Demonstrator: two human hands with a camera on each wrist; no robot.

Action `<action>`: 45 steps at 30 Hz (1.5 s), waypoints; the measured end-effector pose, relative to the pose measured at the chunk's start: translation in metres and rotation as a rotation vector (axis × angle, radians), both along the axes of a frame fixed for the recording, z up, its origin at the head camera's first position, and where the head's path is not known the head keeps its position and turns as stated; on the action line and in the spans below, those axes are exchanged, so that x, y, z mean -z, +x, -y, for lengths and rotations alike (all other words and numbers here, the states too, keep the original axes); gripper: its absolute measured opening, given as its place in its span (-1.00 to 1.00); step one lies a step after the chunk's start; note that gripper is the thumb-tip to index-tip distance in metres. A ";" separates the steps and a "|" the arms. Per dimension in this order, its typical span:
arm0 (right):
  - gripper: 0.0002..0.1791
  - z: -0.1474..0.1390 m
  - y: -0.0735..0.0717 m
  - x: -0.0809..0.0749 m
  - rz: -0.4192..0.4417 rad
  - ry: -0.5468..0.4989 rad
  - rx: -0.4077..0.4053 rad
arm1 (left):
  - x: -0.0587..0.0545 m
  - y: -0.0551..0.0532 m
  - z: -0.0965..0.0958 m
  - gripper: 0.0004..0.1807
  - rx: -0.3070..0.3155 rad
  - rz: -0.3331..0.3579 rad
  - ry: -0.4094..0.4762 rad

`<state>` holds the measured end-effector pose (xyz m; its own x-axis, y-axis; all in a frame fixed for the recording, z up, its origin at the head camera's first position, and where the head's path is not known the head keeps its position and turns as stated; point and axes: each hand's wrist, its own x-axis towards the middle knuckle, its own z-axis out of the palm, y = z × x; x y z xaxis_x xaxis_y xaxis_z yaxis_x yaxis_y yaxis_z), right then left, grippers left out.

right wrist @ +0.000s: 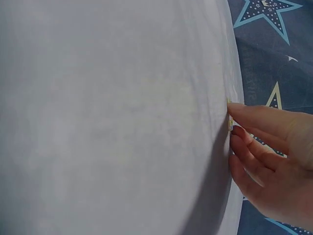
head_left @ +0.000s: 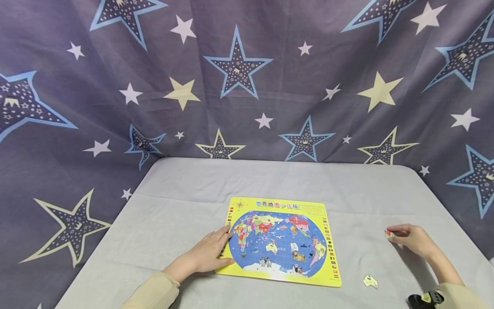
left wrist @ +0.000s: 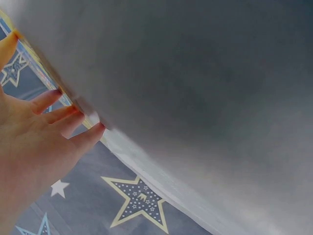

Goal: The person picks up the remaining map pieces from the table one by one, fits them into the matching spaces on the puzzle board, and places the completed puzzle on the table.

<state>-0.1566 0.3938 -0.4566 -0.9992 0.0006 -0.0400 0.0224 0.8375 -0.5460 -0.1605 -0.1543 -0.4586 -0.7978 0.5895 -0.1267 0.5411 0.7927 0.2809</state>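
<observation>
A yellow-bordered world map puzzle board [head_left: 283, 278] lies on the grey-covered table, its oval map blue with coloured continents. My left hand [head_left: 208, 251] rests at the board's left side, thumb and fingers spread along the edge. The left wrist view shows this hand [left wrist: 41, 134] with its fingertips right at the board's thin rim. Out to the right, my right hand [head_left: 414, 240] pinches a small red and white puzzle piece [head_left: 389, 234] between thumb and fingers, low over the cloth. Seen from the right wrist, that piece [right wrist: 230, 120] shows only as a thin edge.
A pale yellow puzzle piece [head_left: 370, 281] lies on the grey cloth [head_left: 185, 180] between the board and my right forearm. Behind and beside the table hangs a dark curtain [head_left: 247, 111] with stars. A black device [head_left: 426, 300] is strapped at my right wrist.
</observation>
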 end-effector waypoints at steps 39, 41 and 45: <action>-0.72 0.001 0.004 0.011 -0.069 -0.219 0.058 | 0.000 0.000 0.000 -0.16 -0.006 0.019 0.002; -0.71 0.001 0.005 0.011 -0.075 -0.224 0.057 | -0.001 0.000 0.000 -0.17 -0.005 0.019 0.000; -0.70 0.000 0.007 0.011 -0.075 -0.223 0.062 | -0.001 0.000 0.000 -0.17 -0.001 0.013 -0.001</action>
<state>-0.1500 0.3935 -0.4672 -0.9977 0.0611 0.0280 0.0223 0.6947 -0.7190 -0.1607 -0.1540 -0.4571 -0.7966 0.5887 -0.1373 0.5369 0.7934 0.2870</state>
